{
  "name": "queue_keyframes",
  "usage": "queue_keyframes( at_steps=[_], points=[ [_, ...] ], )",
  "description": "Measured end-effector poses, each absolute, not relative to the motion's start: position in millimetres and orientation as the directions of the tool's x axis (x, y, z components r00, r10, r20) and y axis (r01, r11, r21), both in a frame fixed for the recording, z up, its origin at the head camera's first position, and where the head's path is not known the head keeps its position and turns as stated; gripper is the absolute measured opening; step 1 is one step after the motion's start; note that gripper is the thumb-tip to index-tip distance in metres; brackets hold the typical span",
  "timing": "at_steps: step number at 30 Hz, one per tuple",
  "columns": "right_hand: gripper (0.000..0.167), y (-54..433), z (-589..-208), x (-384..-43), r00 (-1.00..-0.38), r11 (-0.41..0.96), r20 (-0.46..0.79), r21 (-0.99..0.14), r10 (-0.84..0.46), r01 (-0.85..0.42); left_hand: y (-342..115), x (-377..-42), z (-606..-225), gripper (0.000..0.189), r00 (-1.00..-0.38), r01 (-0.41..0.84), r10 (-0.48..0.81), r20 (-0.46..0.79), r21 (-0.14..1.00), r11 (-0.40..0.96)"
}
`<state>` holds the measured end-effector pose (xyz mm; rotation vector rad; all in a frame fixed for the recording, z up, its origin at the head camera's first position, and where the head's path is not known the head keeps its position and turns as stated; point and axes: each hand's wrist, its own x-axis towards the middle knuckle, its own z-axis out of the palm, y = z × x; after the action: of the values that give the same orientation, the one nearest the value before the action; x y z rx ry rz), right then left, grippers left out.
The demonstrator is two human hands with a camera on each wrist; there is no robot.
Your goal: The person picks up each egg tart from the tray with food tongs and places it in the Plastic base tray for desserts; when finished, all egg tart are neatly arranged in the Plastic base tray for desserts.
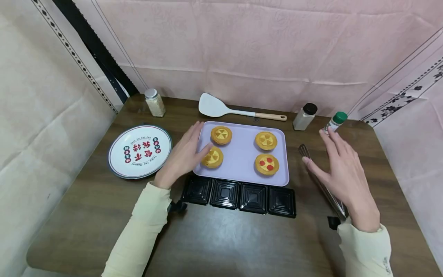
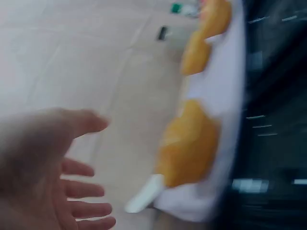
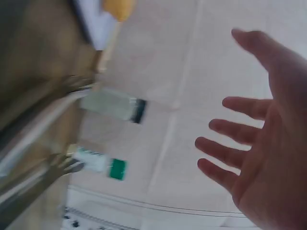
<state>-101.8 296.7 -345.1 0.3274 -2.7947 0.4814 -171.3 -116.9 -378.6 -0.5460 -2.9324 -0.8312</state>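
Observation:
A lavender tray [image 1: 242, 150] holds several small round tarts: a red-spotted one [image 1: 267, 164] front right, and others topped with yellow wedges, such as the front-left one [image 1: 212, 157]. Over the tray's left edge my left hand [image 1: 185, 152] is spread with straight fingers, its thumb overlapping that front-left tart in the head view. Nothing is in its palm in the left wrist view. On the right, my right hand [image 1: 344, 173] hovers above metal tongs [image 1: 323, 188], fingers extended and holding nothing. Its fingertips overlap a green-capped shaker [image 1: 335, 122] in the head view.
A black row of square moulds [image 1: 238, 195] lies in front of the tray. To the left sits a white plate [image 1: 140, 169] with red characters. Behind are a white spatula [image 1: 214, 105], a grey-lidded jar [image 1: 155, 104] and a black-lidded shaker [image 1: 304, 116]. Pink cloth [image 1: 263, 46] hangs behind.

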Motion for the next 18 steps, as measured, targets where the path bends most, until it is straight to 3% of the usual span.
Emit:
queue_keyframes(
  at_steps=[3, 8, 18],
  points=[
    [0.085, 308.2, -360.3, -93.3, -0.957, 0.926, 0.258, -0.314, -0.13, -0.21, -120.9, -163.9, -396.5, 0.072, -0.949, 0.291, 0.303, 0.088, 0.611, 0.736],
    [0.09, 328.2, -381.3, -78.4, -0.989, 0.923, 0.139, -0.374, -0.045, -0.095, -137.3, -156.6, -418.9, 0.068, -0.954, 0.258, 0.292, 0.075, 0.703, 0.663],
    [0.104, 346.7, -403.8, -63.8, -0.999, 0.894, -0.04, -0.448, -0.028, -0.008, -158.5, -153.0, -441.0, 0.062, -0.917, 0.334, 0.388, 0.096, 0.717, 0.611]
  ],
)
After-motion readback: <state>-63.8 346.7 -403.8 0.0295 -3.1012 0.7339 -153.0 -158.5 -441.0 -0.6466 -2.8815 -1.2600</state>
